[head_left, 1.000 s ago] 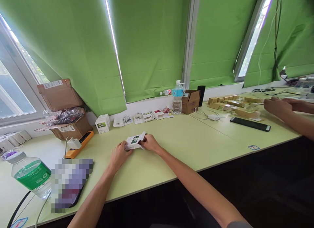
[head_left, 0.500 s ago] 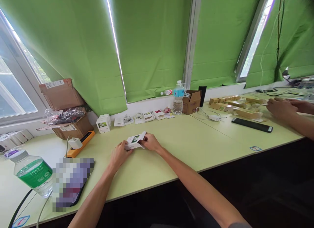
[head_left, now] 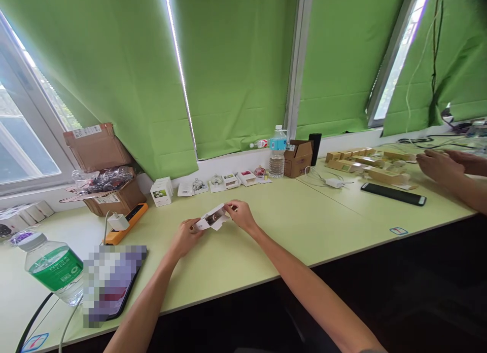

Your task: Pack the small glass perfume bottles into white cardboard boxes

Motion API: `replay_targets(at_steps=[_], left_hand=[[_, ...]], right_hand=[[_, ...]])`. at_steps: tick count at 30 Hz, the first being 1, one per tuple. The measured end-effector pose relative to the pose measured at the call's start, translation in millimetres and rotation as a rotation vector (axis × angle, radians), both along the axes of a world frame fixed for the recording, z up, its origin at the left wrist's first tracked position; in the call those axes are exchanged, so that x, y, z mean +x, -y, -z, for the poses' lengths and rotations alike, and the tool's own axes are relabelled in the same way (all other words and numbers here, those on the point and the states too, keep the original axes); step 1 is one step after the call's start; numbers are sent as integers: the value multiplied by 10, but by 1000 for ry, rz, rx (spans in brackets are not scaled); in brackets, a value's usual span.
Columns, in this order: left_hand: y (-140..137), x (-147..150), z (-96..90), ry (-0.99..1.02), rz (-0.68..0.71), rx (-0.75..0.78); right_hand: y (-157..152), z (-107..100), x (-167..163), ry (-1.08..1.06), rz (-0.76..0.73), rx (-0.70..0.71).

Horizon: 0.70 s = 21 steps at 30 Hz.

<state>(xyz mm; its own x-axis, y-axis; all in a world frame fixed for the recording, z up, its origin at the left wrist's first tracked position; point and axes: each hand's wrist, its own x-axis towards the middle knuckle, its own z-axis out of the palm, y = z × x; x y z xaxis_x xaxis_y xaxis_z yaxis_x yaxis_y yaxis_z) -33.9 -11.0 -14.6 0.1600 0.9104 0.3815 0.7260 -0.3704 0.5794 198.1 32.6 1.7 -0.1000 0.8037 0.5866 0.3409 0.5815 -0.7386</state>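
Observation:
A small white cardboard box is held tilted above the table, its end open with flaps folded out. Something dark, too small to name, shows inside it. My left hand is closed around the box's left end. At the right end, my right hand pinches the edge of an open flap between thumb and fingers. Behind them, several similar white boxes stand in a stack by the wall. Beside that stack lie opened boxes and clear bagged items.
On the left are a water bottle, a phone, an orange power strip and an open carton. To the right lie a black phone, a charger and yellow boxes near another person's hands.
The box has turned so its open end and inside now face me. My right hand has shifted slightly right and up, from the box end to the flap.

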Motion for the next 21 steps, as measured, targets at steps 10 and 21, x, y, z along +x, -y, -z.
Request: replay_targets(at_steps=[10, 21], left_hand=[[10, 44, -9, 227, 128, -204], [1, 77, -54, 396, 301, -367]], right_hand=[[-52, 25, 21, -99, -122, -163], [32, -21, -22, -38, -507, -336]])
